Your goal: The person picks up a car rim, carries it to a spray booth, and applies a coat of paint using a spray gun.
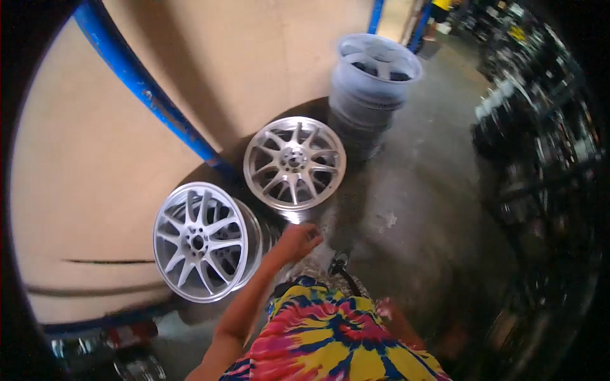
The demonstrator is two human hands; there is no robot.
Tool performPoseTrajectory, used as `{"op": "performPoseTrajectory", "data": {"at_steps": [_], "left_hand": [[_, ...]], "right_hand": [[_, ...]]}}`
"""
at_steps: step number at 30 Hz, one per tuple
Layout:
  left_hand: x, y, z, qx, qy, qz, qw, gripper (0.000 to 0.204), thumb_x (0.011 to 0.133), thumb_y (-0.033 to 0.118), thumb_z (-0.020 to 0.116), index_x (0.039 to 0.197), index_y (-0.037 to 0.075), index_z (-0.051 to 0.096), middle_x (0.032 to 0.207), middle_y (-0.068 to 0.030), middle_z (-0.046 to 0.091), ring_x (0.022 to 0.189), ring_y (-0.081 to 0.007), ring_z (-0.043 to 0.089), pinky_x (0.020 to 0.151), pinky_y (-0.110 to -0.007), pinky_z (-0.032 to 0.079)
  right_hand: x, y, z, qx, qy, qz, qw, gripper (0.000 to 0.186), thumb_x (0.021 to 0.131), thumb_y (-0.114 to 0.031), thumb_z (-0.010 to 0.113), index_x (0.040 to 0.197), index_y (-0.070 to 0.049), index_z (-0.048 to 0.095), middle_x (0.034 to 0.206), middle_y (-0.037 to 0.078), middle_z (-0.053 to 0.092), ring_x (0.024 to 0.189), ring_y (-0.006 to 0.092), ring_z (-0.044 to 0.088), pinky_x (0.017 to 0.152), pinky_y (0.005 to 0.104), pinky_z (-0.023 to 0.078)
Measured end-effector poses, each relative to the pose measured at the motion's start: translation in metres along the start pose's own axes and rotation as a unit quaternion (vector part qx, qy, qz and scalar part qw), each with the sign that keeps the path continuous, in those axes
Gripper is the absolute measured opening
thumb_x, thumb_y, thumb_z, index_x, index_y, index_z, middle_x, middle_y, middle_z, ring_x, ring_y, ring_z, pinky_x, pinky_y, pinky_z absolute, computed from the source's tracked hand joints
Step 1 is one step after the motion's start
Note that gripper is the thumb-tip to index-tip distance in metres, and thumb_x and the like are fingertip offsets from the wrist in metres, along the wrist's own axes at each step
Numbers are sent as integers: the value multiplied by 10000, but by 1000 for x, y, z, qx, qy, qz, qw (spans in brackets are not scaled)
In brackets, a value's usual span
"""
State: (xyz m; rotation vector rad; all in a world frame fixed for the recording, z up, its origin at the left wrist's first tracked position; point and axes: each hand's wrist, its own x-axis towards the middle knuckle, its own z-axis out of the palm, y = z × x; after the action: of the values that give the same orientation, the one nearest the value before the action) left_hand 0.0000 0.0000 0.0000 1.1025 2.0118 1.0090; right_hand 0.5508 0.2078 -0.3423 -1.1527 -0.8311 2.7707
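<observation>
My left hand (302, 242) hangs in front of my waist with its fingers curled in, and I see nothing in them. Just beyond it stands a silver multi-spoke wheel rim (295, 163), face up, apart from the hand. Left of my forearm is a second, whiter multi-spoke wheel rim (199, 242), its face tilted toward me. My right hand (384, 309) is low beside my hip, mostly dark and smeared, so its fingers cannot be made out.
A stack of grey wheel rims (375, 79) stands farther off by the tan wall (254, 57). A blue post (149, 95) runs down the wall. Dark racks of parts (534, 120) line the right side. Another person (438, 11) is at the far end of the concrete floor (426, 165).
</observation>
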Motion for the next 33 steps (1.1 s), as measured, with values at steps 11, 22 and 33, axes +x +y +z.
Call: {"op": "performPoseTrajectory", "data": {"at_steps": [11, 22, 33], "left_hand": [[138, -211, -49, 53, 308, -288, 905, 394, 878, 372, 780, 1101, 47, 774, 1030, -190, 782, 988, -372, 757, 893, -458, 577], [178, -384, -85, 92, 311, -492, 808, 528, 898, 430, 726, 1138, -40, 719, 1037, -284, 717, 1142, -466, 630, 998, -523, 502], [223, -424, -107, 6, 390, -506, 769, 726, 932, 683, 636, 1121, -13, 714, 1073, -211, 747, 1082, -378, 703, 947, -485, 510]], "right_hand": [[321, -405, 214, -582, 162, -121, 788, 270, 973, -260, 688, 993, 1, 753, 754, 54, 696, 699, 154, 667, 637, 350, 519], [499, -363, 429, -737, -107, -395, 538, 440, 862, -383, 802, 1097, -19, 726, 1140, 232, 683, 1034, 414, 659, 932, 514, 516], [596, -349, 385, -847, -198, -119, 479, 788, 1069, -646, 345, 1340, 31, 644, 1198, 290, 707, 1096, 464, 683, 1001, 535, 529]]}}
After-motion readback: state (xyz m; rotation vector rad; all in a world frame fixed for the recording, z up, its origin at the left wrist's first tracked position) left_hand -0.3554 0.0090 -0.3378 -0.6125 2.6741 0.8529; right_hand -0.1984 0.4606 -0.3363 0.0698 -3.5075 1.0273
